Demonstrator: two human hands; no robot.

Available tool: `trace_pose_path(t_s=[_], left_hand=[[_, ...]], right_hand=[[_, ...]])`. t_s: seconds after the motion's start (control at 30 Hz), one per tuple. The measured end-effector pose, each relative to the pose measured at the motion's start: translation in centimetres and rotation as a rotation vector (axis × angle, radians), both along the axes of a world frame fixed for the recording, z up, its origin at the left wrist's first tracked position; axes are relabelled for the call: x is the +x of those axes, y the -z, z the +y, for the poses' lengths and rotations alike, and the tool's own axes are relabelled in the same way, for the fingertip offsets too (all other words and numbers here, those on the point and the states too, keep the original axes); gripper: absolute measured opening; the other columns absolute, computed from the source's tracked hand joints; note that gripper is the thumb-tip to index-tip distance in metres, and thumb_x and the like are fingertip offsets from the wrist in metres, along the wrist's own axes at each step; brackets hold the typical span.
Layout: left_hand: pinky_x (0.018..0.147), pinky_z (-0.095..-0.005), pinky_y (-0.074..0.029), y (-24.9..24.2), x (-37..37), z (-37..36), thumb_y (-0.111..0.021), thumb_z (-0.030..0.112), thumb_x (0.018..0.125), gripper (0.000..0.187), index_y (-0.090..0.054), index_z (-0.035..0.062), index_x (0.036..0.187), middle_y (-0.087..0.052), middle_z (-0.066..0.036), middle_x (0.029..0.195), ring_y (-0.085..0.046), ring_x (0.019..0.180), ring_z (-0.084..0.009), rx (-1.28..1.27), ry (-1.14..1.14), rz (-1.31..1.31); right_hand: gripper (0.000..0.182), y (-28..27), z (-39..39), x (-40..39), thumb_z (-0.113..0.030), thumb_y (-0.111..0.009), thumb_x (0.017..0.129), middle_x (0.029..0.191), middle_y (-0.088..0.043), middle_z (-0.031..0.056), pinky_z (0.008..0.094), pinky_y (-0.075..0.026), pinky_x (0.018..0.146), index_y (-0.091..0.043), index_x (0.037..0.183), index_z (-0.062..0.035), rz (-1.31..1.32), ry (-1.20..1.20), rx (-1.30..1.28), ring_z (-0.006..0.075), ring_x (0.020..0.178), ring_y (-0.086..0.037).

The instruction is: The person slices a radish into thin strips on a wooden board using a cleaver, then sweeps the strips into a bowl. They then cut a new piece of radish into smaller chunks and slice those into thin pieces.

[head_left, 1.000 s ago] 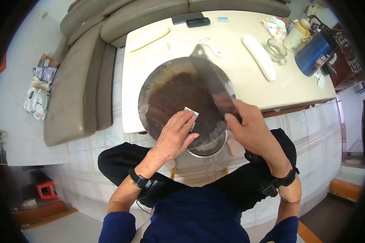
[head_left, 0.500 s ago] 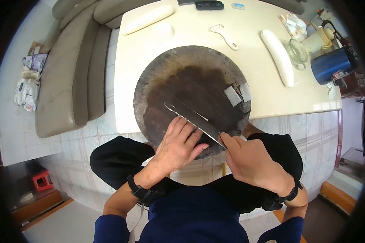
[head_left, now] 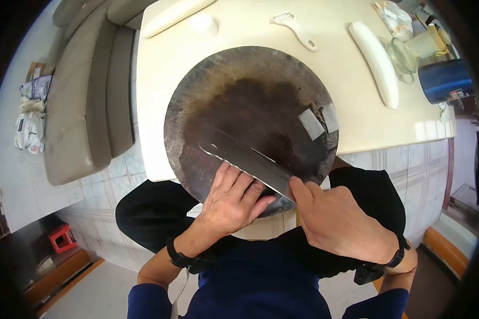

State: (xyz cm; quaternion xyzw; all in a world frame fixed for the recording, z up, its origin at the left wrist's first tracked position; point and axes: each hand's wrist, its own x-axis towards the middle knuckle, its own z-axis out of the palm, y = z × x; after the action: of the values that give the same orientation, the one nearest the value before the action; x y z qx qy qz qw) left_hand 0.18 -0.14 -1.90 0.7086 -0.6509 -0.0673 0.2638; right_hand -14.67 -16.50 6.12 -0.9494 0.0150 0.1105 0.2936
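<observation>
My right hand is closed round the handle of a broad kitchen knife, and its blade slants up to the left, low over a round dark chopping board. Along the blade's near edge lie the stretched fingers of my left hand, fingertips right at the metal and thumb spread apart. The board under that palm is hidden. Wet, dark patches cover the middle of the board. Toward its right rim rest two flat greyish-white pieces.
On the cream table lie a long white radish at right, another white radish at upper left beside a short white piece, and a white peeler. A glass vessel and a blue cylinder stand at the right edge.
The view has shifted, so the table things sit higher in the picture. The knife's blade shows more of its flat side, with my left fingers still along its edge.
</observation>
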Motion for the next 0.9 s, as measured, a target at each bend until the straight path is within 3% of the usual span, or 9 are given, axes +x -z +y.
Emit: trace_pose_path(t_s=[0.2,0.33,0.6,0.73,0.9], left_hand=[[0.103,-0.0511,-0.037,-0.1,-0.2,-0.1,-0.076,0.026,0.074,0.037,-0.069,-0.0007,0.098,-0.061,-0.014,0.105,-0.054,0.108,-0.0337,-0.024,-0.012,-0.029],[0.105,-0.0506,-0.035,-0.2,-0.3,-0.2,-0.076,0.026,0.074,0.040,-0.068,-0.0011,0.103,-0.061,-0.015,0.109,-0.053,0.112,-0.0343,-0.039,-0.024,-0.016],[0.104,-0.0511,-0.035,0.2,-0.4,0.2,-0.077,0.026,0.073,0.037,-0.068,-0.0007,0.098,-0.062,-0.014,0.106,-0.054,0.110,-0.0330,-0.017,-0.012,-0.044],[0.104,-0.0510,-0.035,0.0,-0.3,0.2,-0.077,0.025,0.073,0.036,-0.069,-0.0008,0.097,-0.063,-0.015,0.105,-0.055,0.109,-0.0325,-0.034,-0.011,-0.053],[0.106,-0.0508,-0.033,0.1,-0.3,0.3,-0.076,0.023,0.075,0.039,-0.068,-0.0018,0.103,-0.063,-0.015,0.108,-0.055,0.111,-0.0316,-0.042,-0.007,-0.039]], right_hand=[[0.032,2.3,0.9,1.2,-0.001,-0.062,0.073,0.073,-0.057,0.0169,0.0380,-0.047,0.051,-0.049,0.100,0.0081,-0.135,0.140,0.024,0.0322,0.061,-0.062],[0.031,1.7,0.5,0.3,-0.001,-0.062,0.073,0.074,-0.057,0.0167,0.0386,-0.047,0.051,-0.049,0.100,0.0064,-0.181,0.214,0.044,0.0320,0.061,-0.062],[0.051,0.6,0.9,-0.7,-0.001,-0.071,0.064,0.078,-0.056,0.0174,0.0366,-0.046,0.050,-0.047,0.107,0.0119,-0.042,0.087,-0.003,0.0305,0.065,-0.062],[0.051,0.8,0.8,0.0,-0.001,-0.071,0.063,0.079,-0.057,0.0181,0.0361,-0.047,0.050,-0.047,0.107,0.0126,-0.049,0.070,0.008,0.0298,0.065,-0.063],[0.035,2.0,1.7,1.1,-0.002,-0.064,0.070,0.075,-0.058,0.0178,0.0372,-0.048,0.052,-0.051,0.101,0.0085,-0.121,0.148,-0.025,0.0331,0.064,-0.063]])
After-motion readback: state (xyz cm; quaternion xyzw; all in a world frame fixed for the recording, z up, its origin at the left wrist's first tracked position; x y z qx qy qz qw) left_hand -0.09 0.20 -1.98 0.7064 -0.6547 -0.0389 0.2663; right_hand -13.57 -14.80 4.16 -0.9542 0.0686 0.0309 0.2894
